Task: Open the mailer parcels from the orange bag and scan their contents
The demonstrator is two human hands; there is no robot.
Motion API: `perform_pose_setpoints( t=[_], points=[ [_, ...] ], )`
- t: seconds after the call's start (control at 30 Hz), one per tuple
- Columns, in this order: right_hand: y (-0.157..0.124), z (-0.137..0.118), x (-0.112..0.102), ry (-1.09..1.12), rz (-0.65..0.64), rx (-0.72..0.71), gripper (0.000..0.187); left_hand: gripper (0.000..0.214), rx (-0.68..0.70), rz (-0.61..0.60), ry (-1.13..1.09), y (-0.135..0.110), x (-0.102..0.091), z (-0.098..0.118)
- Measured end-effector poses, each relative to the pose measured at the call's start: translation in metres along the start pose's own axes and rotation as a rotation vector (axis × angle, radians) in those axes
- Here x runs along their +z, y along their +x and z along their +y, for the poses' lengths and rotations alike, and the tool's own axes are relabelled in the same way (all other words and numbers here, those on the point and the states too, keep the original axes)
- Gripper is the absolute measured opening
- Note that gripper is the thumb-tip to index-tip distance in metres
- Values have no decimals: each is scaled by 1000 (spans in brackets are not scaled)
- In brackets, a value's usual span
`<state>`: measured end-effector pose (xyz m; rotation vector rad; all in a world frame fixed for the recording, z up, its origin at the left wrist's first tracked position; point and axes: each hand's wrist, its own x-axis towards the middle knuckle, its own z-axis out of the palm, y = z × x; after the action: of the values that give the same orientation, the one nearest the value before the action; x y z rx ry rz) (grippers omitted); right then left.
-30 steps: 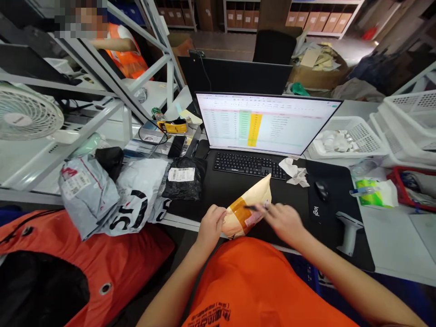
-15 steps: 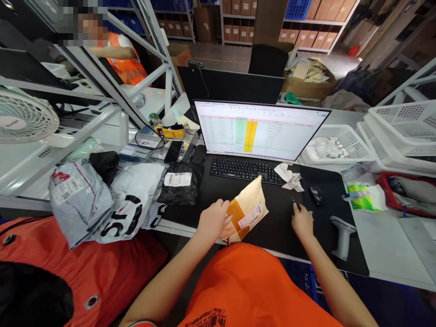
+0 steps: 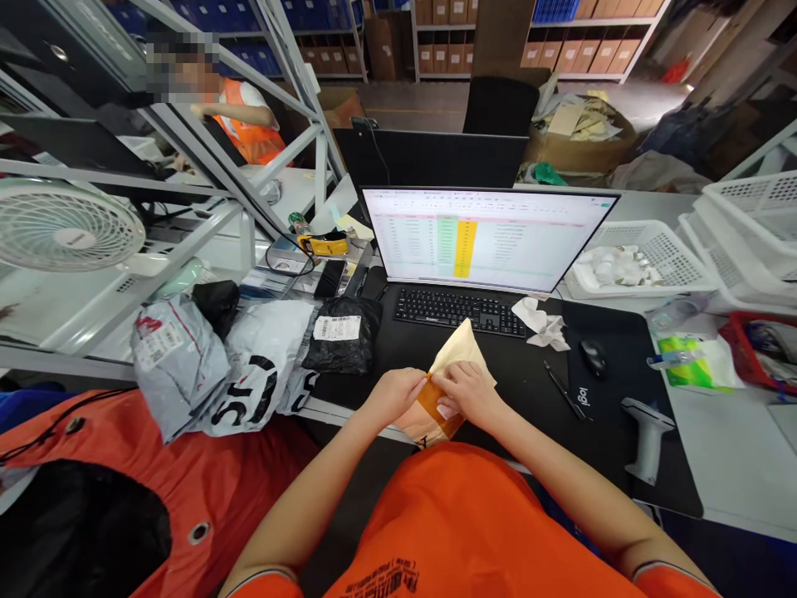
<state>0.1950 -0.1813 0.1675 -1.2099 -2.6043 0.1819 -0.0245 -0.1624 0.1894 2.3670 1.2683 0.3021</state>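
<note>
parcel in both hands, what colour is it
Pale cream parcel with a band of orange-brown tape; the head view shows it best.

Bare desk mat [image 3: 523, 365] lies open ahead; keyboard [image 3: 461, 311], crumpled tissue [image 3: 539, 322], pen [image 3: 564, 389] and black parcel [image 3: 341, 335] hem it in.

Both hands [image 3: 436, 392] on tan parcel [image 3: 454, 353]

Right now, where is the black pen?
In the head view the black pen lies on the desk mat, right of the right hand gripping the padded envelope and just left of the mouse.
</note>
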Motion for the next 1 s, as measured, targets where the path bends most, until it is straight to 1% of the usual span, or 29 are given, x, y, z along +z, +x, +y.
perform_pose_setpoints(
  t=[0.07, 0.13, 0.23, 0.33, 0.4, 0.5, 0.57, 0.63, 0.73, 0.83, 0.93, 1.0],
  points=[
    [1, -2, 2, 8, -6, -9, 39, 26, 3, 0, -132, -3, -2, -5],
    [4, -6, 2, 7, -11, -22, 34, 27, 3, -7, -188, -6, -2, -7],
    [12, -15, -4, -7, -12, -56, 26, 28, -30, -3, -93, -7, 3, -3],
    [12, -25, -10, -24, 2, -81, 15, 25, -171, 2, 101, -7, 7, 5],
    [3, -31, -11, -19, 5, -107, 13, 23, -279, 13, 198, -6, 6, 5],
    [-25, -35, -6, 22, 24, -218, 20, 26, -454, 88, 262, -6, -2, -8],
    [-44, -32, -3, 48, 62, -259, 22, 29, -555, 138, 227, -6, -9, -21],
    [-58, -25, -6, 75, 80, -232, 23, 29, -599, 151, 161, -4, -13, -32],
    [-64, -13, -20, 108, 24, -184, 26, 28, -566, 129, 101, 3, -15, -37],
    [-60, -6, -34, 82, -63, -130, 25, 28, -491, 93, 49, 12, -16, -31],
    [-48, -5, -38, 66, -132, 5, 19, 28, -384, 26, -19, 20, -22, -20],
    [-37, -5, -35, 68, -155, 101, 29, 29, -309, -20, -57, 23, -28, -12]
  ],
)
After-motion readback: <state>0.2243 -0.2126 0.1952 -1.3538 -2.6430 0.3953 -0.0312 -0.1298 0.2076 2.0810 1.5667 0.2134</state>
